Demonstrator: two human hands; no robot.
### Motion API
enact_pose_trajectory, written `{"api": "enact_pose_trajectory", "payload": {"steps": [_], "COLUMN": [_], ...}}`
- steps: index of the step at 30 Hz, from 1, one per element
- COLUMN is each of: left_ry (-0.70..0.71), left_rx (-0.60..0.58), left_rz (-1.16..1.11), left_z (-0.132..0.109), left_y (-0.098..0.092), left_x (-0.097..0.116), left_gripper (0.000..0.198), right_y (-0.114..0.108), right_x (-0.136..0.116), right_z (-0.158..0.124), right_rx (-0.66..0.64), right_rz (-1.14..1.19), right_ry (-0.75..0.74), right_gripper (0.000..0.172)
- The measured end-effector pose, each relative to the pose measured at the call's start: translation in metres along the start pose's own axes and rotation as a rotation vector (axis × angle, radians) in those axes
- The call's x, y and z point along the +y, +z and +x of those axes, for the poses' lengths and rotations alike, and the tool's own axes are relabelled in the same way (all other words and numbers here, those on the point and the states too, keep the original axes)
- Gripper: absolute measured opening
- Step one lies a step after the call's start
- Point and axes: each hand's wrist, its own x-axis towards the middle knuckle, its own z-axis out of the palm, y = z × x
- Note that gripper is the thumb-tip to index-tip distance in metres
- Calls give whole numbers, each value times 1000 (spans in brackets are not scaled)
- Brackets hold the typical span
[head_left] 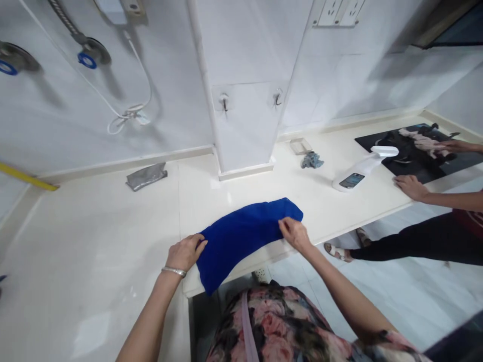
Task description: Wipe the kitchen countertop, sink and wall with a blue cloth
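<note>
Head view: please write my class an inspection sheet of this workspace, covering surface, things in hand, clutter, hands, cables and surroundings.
Surface: glossy white countertop.
Things in hand: blue cloth, spread along the front edge.
Clutter: silvery pouch, crumpled cloth, white handheld device.
Hands: left hand and right hand pinch the blue cloth near opposite ends.
Cables: white cable, bundled against the wall.
Surroundings: co-worker's hand beside a dark mat; wall sockets above.

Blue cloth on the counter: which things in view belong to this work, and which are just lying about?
In the work:
blue cloth
left hand, at its left end
right hand, at its near edge
white counter beneath

Apparently lying about:
grey pouch
crumpled grey-blue cloth
clear dish
white device, use unclear
</note>
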Motion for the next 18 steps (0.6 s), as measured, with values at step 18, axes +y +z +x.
{"api": "enact_pose_trajectory", "payload": {"steps": [18], "left_ry": [226], "left_rx": [13], "left_rz": [-235], "left_z": [136], "left_y": [40], "left_x": [103], "left_gripper": [23], "right_y": [60], "right_x": [-90], "right_z": [-30], "right_rx": [-242], "right_rz": [-57], "right_ry": [42], "right_gripper": [14]}}
